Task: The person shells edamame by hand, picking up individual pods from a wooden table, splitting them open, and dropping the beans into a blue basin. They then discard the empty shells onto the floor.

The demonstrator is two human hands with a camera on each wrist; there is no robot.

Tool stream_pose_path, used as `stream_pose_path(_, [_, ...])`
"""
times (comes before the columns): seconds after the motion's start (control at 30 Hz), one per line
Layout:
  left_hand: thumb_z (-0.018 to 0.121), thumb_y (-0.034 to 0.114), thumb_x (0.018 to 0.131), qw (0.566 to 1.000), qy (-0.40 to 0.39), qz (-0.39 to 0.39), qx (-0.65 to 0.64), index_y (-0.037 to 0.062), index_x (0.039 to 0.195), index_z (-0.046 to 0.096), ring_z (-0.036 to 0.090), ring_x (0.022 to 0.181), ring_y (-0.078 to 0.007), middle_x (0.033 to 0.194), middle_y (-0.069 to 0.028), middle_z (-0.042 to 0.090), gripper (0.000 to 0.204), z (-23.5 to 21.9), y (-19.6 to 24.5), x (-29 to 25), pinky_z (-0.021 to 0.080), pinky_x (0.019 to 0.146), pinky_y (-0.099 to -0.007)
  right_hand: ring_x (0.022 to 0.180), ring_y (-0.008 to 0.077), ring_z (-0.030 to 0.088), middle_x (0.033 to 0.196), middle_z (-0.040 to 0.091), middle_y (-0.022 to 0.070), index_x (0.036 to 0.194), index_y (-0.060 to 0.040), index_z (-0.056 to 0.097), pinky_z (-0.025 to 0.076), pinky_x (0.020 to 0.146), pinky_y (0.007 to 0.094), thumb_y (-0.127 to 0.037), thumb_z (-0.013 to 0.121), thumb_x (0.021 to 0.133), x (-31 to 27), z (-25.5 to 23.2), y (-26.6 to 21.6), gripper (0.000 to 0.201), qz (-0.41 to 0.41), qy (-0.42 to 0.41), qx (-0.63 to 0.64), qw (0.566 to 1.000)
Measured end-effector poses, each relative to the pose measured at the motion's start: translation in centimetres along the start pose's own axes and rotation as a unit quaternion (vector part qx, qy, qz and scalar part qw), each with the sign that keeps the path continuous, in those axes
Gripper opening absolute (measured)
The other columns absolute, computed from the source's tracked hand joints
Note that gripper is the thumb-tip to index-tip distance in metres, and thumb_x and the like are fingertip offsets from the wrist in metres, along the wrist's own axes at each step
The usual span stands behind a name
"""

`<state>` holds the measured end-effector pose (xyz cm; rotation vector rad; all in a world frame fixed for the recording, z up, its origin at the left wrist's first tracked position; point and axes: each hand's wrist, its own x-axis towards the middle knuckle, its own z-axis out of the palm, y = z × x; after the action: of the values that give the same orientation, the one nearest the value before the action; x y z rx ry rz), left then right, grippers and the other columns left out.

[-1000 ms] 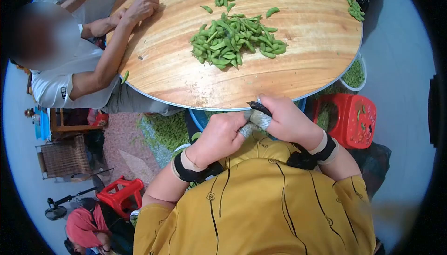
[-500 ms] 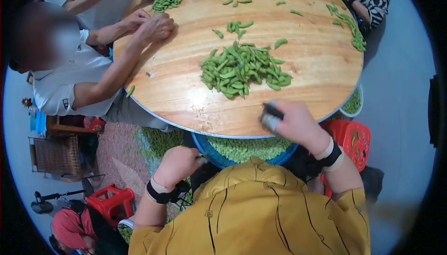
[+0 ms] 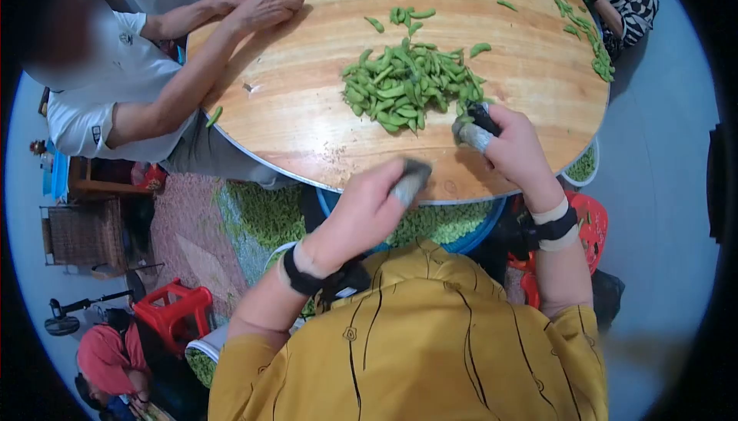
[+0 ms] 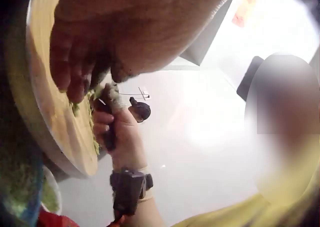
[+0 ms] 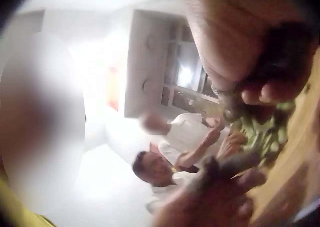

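Note:
My right hand (image 3: pixel 519 148) is at the near right edge of a heap of green edamame pods (image 3: pixel 407 87), its fingertips right at the pods. It holds a black object (image 5: pixel 282 49), seen dark against the palm in the right wrist view; I cannot tell its kind. Silvery-grey wrapping (image 3: pixel 473 135) covers some of its digits. My left hand (image 3: pixel 361 210) reaches over the table's near edge, fingers loosely bent and apart from the heap. Grey wrapping (image 3: pixel 410 183) covers its thumb and fingertip area, and no pod shows in it.
Under the edge of the wooden table (image 3: pixel 307 114) stands a blue basin (image 3: pixel 492 213) of shelled beans. A red stool (image 3: pixel 588 221) and a white tub (image 3: pixel 584 166) stand to the right. Another person's forearms (image 3: pixel 196 67) rest on the table at left. Loose pods (image 3: pixel 407 15) lie beyond the heap.
Both hands were together over my lap, then parted. The right hand has moved forward to the heap; the left dropped aside, then came up to the table edge.

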<state>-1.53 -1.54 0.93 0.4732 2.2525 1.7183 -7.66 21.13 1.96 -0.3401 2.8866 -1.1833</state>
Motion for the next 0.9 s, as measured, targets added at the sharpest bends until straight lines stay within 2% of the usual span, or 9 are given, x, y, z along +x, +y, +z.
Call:
stream_pose_path(0.03, [0.044, 0.018, 0.097, 0.99, 0.002, -0.08, -0.114, 0.0003, 0.112, 0.057, 0.062, 0.078, -0.0197, 0.095, -0.012, 0.066, 0.026, 0.5, 0.1, 0.7, 0.051, 0.07, -0.029, 0.051, 0.0172, 0.051, 0.062, 0.057, 0.006, 0.09, -0.0029, 0.064, 0.042, 0.049, 0.0276, -0.018, 0.065, 0.084, -1.1, -0.4, -1.7, 0.016, 0.115, -0.066, 0.179, 0.975])
stream_pose_path(0.07, [0.041, 0.024, 0.1, 0.965, -0.021, -0.094, -0.243, -0.0002, 0.113, 0.055, 0.062, 0.076, -0.017, 0.093, -0.0118, 0.065, 0.031, 1.0, 0.2, 1.3, 0.051, 0.068, -0.027, 0.049, 0.0087, 0.048, 0.062, 0.055, -0.0001, 0.094, -0.0043, 0.065, 0.038, 0.046, 0.0213, -0.018, 0.064, 0.087, -2.0, -0.6, -2.6, 0.015, 0.224, -0.127, 0.349, 0.901])
stream_pose_path(0.1, [0.041, 0.024, 0.1, 0.964, -0.02, -0.1, -0.246, -0.0002, 0.113, 0.055, 0.062, 0.076, -0.017, 0.093, -0.0118, 0.065, 0.031, 1.0, 0.1, 1.6, 0.051, 0.068, -0.027, 0.049, 0.0087, 0.048, 0.062, 0.055, -0.0001, 0.094, -0.0043, 0.065, 0.038, 0.046, 0.0213, -0.018, 0.064, 0.087, -2.7, -0.2, -2.4, 0.015, 0.229, -0.13, 0.349, 0.899])
stream_pose_path(0.17, [0.043, 0.03, 0.099, 0.851, -0.138, -0.209, -0.461, -0.0014, 0.109, 0.055, 0.061, 0.07, -0.0166, 0.089, -0.013, 0.064, 0.035, 1.1, 0.1, 1.9, 0.05, 0.064, -0.0275, 0.051, 0.0004, 0.045, 0.065, 0.054, -0.0052, 0.1, -0.0051, 0.066, 0.034, 0.046, 0.016, -0.015, 0.06, 0.091, -3.8, 0.6, -1.7, 0.014, 0.135, -0.148, 0.458, 0.866])
stream_pose_path(0.33, [0.052, 0.029, 0.095, 0.798, -0.171, -0.163, -0.554, -0.0003, 0.105, 0.057, 0.056, 0.062, -0.0144, 0.083, -0.0114, 0.063, 0.031, 1.9, -1.7, 1.4, 0.046, 0.058, -0.0269, 0.05, 0.0023, 0.045, 0.069, 0.055, -0.0042, 0.104, -0.0036, 0.063, 0.035, 0.045, 0.0178, -0.015, 0.06, 0.091, -4.6, 1.3, -1.4, 0.018, 0.109, -0.15, 0.445, 0.876])
stream_pose_path(0.5, [0.059, 0.016, 0.091, 0.914, -0.012, -0.143, -0.38, 0.0022, 0.103, 0.06, 0.054, 0.062, -0.0104, 0.078, -0.0036, 0.061, 0.018, 1.4, -0.6, 1.1, 0.044, 0.056, -0.0221, 0.05, 0.003, 0.046, 0.074, 0.057, -0.0014, 0.123, -0.0054, 0.052, 0.038, 0.044, 0.0188, -0.01, 0.051, 0.093, -5.7, 1.1, -2.4, 0.03, 0.144, -0.135, 0.415, 0.888])
stream_pose_path(0.7, [0.058, 0.008, 0.089, 0.975, 0.039, -0.077, -0.206, 0.0021, 0.099, 0.064, 0.055, 0.063, -0.0045, 0.076, 0.0024, 0.06, 0.013, 2.5, -0.9, 0.8, 0.046, 0.055, -0.0219, 0.051, 0.0036, 0.047, 0.077, 0.058, -0.0009, 0.128, -0.0051, 0.048, 0.04, 0.046, 0.0185, -0.007, 0.046, 0.091, -6.1, 0.8, -2.9, 0.037, 0.108, -0.159, 0.333, 0.923])
stream_pose_path(0.83, [0.061, 0.009, 0.087, 0.988, 0.033, -0.06, -0.139, 0.0009, 0.097, 0.063, 0.055, 0.063, -0.0084, 0.077, -0.0019, 0.062, 0.012, 2.1, -0.8, 0.5, 0.045, 0.057, -0.0225, 0.05, 0.0026, 0.045, 0.072, 0.056, -0.0027, 0.129, -0.0068, 0.048, 0.037, 0.044, 0.0183, -0.008, 0.046, 0.092, -6.1, 1.0, -2.6, 0.037, 0.098, -0.162, 0.357, 0.915])
stream_pose_path(0.9, [0.064, 0.006, 0.082, 0.985, 0.062, 0.091, 0.133, 0.0014, 0.096, 0.062, 0.057, 0.062, -0.015, 0.076, -0.008, 0.062, 0.015, 1.5, -1.0, 0.4, 0.045, 0.057, -0.0259, 0.048, 0.0019, 0.041, 0.067, 0.052, -0.0048, 0.126, -0.0086, 0.051, 0.034, 0.042, 0.0182, -0.01, 0.046, 0.092, -6.0, 0.3, -3.0, 0.034, 0.17, -0.208, 0.416, 0.869])
